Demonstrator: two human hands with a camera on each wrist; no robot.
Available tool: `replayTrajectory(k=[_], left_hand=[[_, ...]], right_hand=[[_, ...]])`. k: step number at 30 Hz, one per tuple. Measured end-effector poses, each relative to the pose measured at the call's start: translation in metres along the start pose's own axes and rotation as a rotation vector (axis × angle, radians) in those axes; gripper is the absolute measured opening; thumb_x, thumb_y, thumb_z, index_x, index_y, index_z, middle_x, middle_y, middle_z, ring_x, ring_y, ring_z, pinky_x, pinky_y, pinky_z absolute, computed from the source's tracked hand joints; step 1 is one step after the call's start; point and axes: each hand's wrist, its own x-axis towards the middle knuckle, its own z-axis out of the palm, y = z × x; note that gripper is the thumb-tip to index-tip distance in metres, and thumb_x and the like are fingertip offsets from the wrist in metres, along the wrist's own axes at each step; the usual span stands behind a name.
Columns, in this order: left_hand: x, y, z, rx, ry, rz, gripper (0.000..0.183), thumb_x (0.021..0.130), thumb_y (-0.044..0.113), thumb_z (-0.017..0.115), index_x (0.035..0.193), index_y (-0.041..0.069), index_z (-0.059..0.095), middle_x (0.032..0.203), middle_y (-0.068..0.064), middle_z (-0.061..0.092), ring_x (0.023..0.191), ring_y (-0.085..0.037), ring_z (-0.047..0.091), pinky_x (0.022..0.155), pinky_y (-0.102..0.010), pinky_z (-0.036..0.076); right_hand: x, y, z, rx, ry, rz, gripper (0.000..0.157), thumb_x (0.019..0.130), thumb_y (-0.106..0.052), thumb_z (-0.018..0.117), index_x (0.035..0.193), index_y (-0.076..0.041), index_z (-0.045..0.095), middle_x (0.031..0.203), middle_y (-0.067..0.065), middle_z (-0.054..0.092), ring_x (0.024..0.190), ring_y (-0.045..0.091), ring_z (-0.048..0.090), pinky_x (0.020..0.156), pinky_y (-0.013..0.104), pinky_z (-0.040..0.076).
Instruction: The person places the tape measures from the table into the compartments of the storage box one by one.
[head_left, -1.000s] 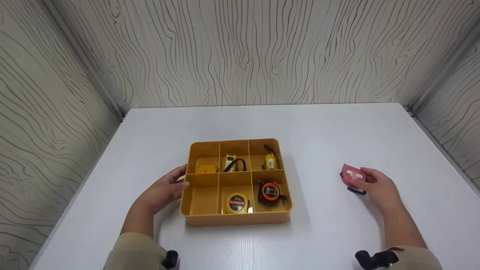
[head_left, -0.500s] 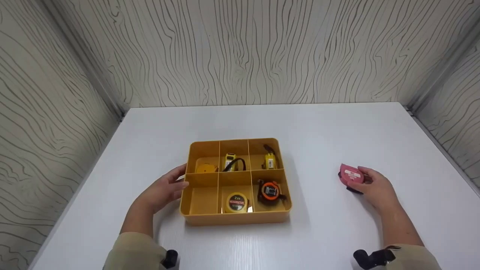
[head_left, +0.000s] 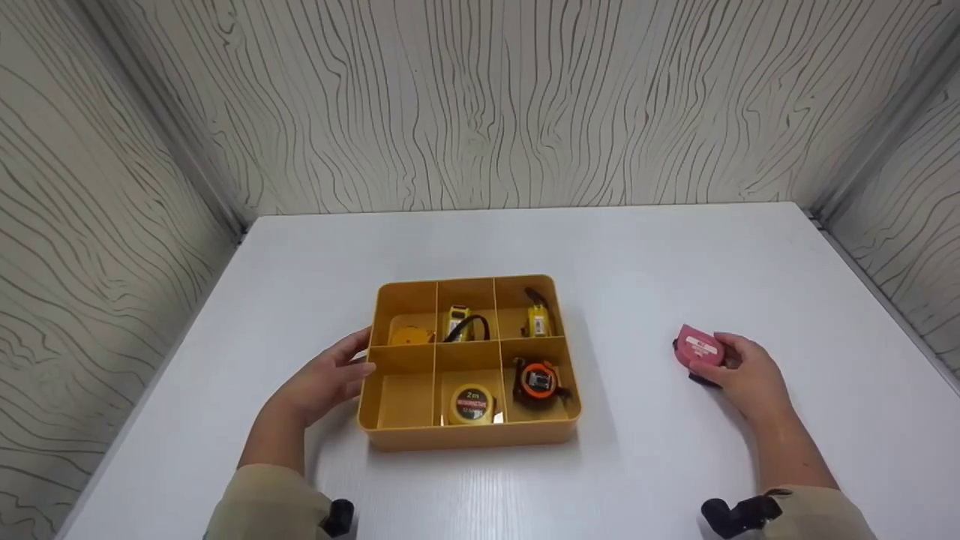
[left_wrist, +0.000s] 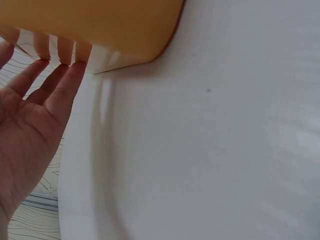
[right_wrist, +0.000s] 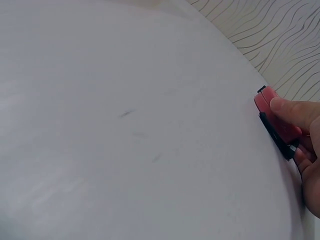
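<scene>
My right hand (head_left: 757,379) pinches a pink tape measure (head_left: 699,346) with a white label, right of the yellow box. In the right wrist view the thumb lies on the pink case (right_wrist: 282,122), and a black strap hangs along its side. My left hand (head_left: 319,386) touches the left wall of the six-compartment yellow box (head_left: 480,437). The left wrist view has its fairly straight fingertips against the outer wall (left_wrist: 115,30).
Inside the box are an orange-yellow tape measure (head_left: 411,335), two yellow ones with black straps (head_left: 459,322) (head_left: 538,321), an orange-and-black one (head_left: 538,380) and a round yellow one (head_left: 472,405). The white table (head_left: 622,262) meets wood-patterned panels (head_left: 480,105) at the back and sides.
My right hand has shifted slightly left with the pink tape measure, toward the box. The left hand stays against the box's wall.
</scene>
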Motion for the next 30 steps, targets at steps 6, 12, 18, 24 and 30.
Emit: replayTrajectory(k=[6, 12, 18, 24, 30], left_hand=[[-0.0002, -0.0005, -0.0011, -0.013, -0.008, 0.006, 0.070, 0.073, 0.031, 0.075, 0.134, 0.037, 0.041, 0.141, 0.012, 0.033, 0.127, -0.014, 0.038, 0.096, -0.036, 0.042], [0.0003, -0.0019, -0.0015, -0.037, -0.019, 0.014, 0.073, 0.072, 0.030, 0.075, 0.136, 0.035, 0.040, 0.142, 0.011, 0.033, 0.128, -0.015, 0.038, 0.097, -0.036, 0.042], [0.0001, -0.0020, -0.0013, -0.018, -0.015, 0.005, 0.074, 0.071, 0.033, 0.075, 0.136, 0.036, 0.039, 0.142, 0.012, 0.032, 0.129, -0.015, 0.036, 0.098, -0.038, 0.040], [-0.0004, -0.0017, -0.0007, -0.009, -0.006, 0.005, 0.075, 0.072, 0.033, 0.075, 0.137, 0.035, 0.038, 0.143, 0.011, 0.031, 0.129, -0.016, 0.036, 0.098, -0.038, 0.040], [-0.0002, 0.0003, -0.0008, -0.001, -0.006, -0.001, 0.073, 0.072, 0.033, 0.075, 0.136, 0.036, 0.039, 0.142, 0.013, 0.032, 0.128, -0.015, 0.037, 0.098, -0.037, 0.041]], right_hand=[[0.0016, -0.0013, 0.0027, -0.012, 0.001, 0.001, 0.086, 0.080, -0.044, 0.066, 0.141, 0.001, 0.025, 0.138, 0.029, 0.029, 0.125, 0.044, 0.030, 0.098, 0.055, 0.035], [0.0022, -0.0025, 0.0038, -0.029, 0.001, 0.007, 0.086, 0.079, -0.044, 0.067, 0.140, 0.002, 0.027, 0.137, 0.030, 0.030, 0.124, 0.044, 0.031, 0.098, 0.055, 0.035], [0.0004, -0.0029, 0.0045, -0.024, 0.025, 0.010, 0.086, 0.078, -0.046, 0.067, 0.138, 0.003, 0.031, 0.136, 0.030, 0.032, 0.123, 0.043, 0.033, 0.098, 0.054, 0.035], [-0.0015, -0.0010, 0.0022, 0.026, 0.029, 0.014, 0.087, 0.077, -0.048, 0.067, 0.139, 0.002, 0.031, 0.137, 0.029, 0.033, 0.123, 0.043, 0.034, 0.097, 0.052, 0.037], [-0.0014, -0.0043, -0.0039, 0.047, 0.028, 0.033, 0.089, 0.077, -0.051, 0.065, 0.140, 0.000, 0.029, 0.139, 0.028, 0.031, 0.125, 0.043, 0.031, 0.095, 0.052, 0.038]])
